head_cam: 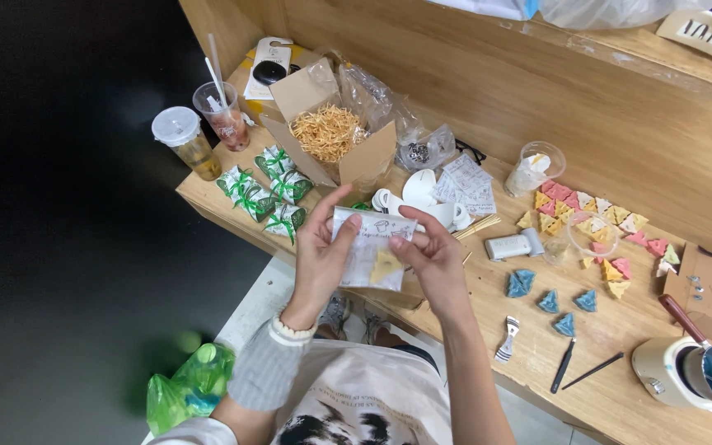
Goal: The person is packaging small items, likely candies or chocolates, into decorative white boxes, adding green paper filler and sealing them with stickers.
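Note:
Both my hands hold a small clear printed packet (370,247) over the near edge of the wooden table (529,363). A yellow triangular piece shows inside the packet's lower part. My left hand (320,255) grips its left side with thumb and fingers. My right hand (430,255) pinches the top right edge. Several green-ribboned wrapped packets (265,194) lie just left of my hands, and white cup-shaped pieces (418,194) sit behind the packet.
An open cardboard box (333,124) of shredded paper stands at the back left beside two plastic drink cups (199,132). Coloured triangular pieces (595,227), blue ones (550,297), a clear tub (537,165), small tools (566,363) and a wax warmer (686,371) fill the right. A green bag (187,387) lies on the floor.

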